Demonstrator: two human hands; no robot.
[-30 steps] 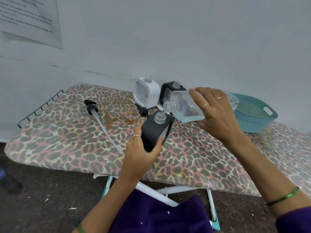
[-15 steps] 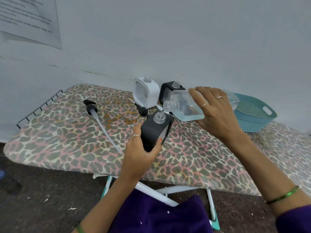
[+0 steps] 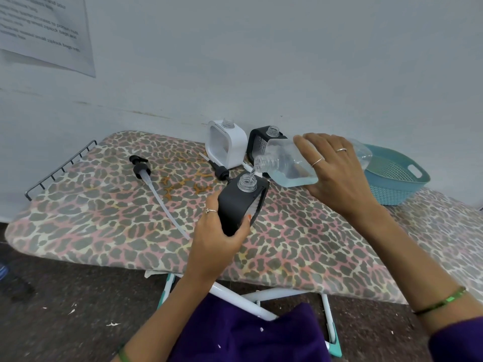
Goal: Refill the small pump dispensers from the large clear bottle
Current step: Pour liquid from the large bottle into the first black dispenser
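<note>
Looks like a spare room at home: leopard-print ironing board [image 3: 104,218] used as a table under the hands, teal basket [image 3: 394,181] right of them, printed sheet [image 3: 44,32] taped up left.

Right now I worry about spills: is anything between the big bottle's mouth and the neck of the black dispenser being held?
Nothing visible. The large clear bottle, tipped by the right hand, has its mouth just above the open neck of the black dispenser in the left hand; only a thin stream crosses the gap.
</note>
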